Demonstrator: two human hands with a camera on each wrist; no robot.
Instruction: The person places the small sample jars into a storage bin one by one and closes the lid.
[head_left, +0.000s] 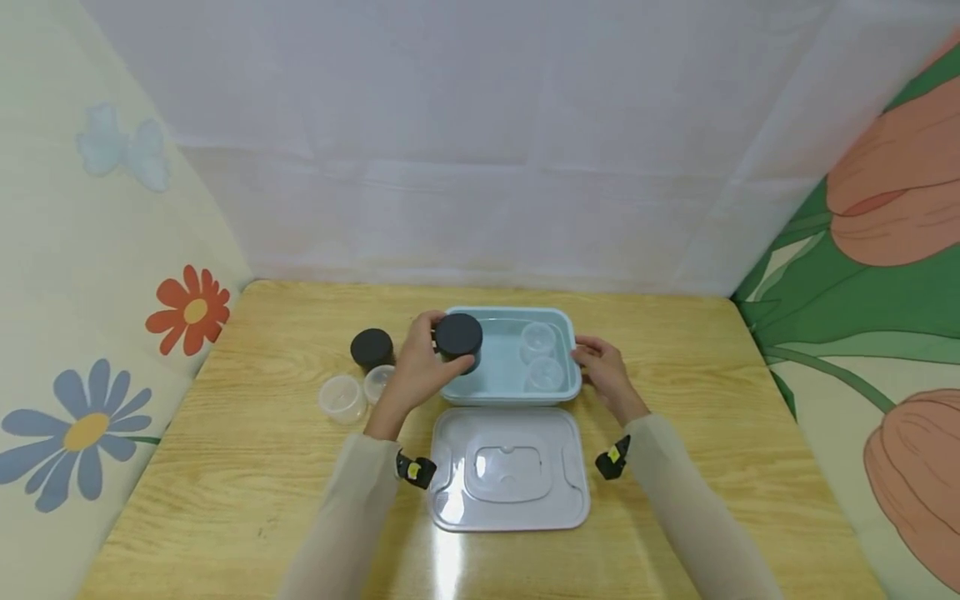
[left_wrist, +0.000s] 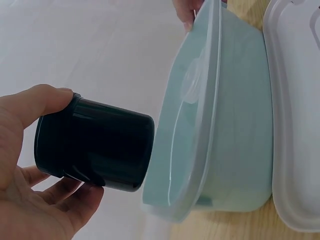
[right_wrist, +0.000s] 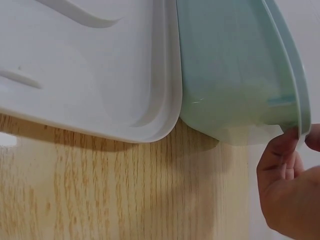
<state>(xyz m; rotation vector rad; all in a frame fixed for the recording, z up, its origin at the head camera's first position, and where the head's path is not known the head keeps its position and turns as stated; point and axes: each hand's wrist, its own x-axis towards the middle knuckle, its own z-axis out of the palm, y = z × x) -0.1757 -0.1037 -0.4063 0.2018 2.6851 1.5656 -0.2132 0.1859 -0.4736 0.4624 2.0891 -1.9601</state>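
A: How is the left hand (head_left: 422,368), please?
B: From far away, I see it grasping a jar (head_left: 459,335), black, between the thumb and the fingers. The jar is over the left end of the box (head_left: 501,362). Whether its base is below the rim, I cannot say surely.
A: And the right hand (head_left: 606,371)?
B: It pinches the rim at the right end of the box. Inside, near this hand, I see two clear cups (head_left: 545,375).
A: What lies around?
B: The lid (head_left: 510,514) lies just in front of the box, on the table (head_left: 247,467). Left of the left hand, I find a second jar (head_left: 372,347) and two other cups (head_left: 342,398).
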